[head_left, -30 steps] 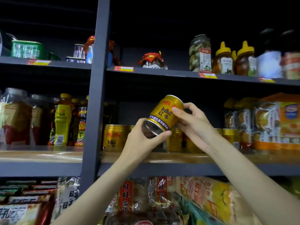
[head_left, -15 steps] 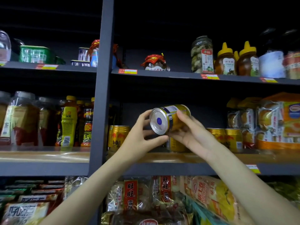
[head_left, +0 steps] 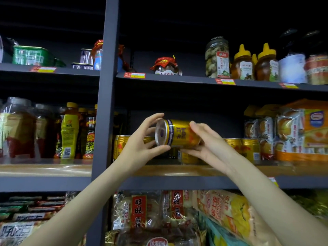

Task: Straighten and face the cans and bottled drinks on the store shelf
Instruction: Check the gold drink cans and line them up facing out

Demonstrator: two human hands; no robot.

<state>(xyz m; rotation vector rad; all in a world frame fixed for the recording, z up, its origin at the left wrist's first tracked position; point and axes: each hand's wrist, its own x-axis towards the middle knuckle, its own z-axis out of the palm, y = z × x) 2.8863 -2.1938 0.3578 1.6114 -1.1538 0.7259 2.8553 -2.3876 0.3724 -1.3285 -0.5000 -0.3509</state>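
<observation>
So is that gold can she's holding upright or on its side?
On its side: the gold can lies level between both hands, one silver end facing left.

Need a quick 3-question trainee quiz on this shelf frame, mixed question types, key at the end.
1. True or false: the gold can held between the left hand and the right hand is standing upright.
2. Which end of the held can points toward the left hand? A) the silver end with a blue dot B) the printed side wall C) a plastic cap
3. Fill in: the two honey bottles on the upper shelf have ____ caps.

Key
1. False: it lies on its side in the air, in front of the row of gold cans.
2. A
3. yellow
</observation>
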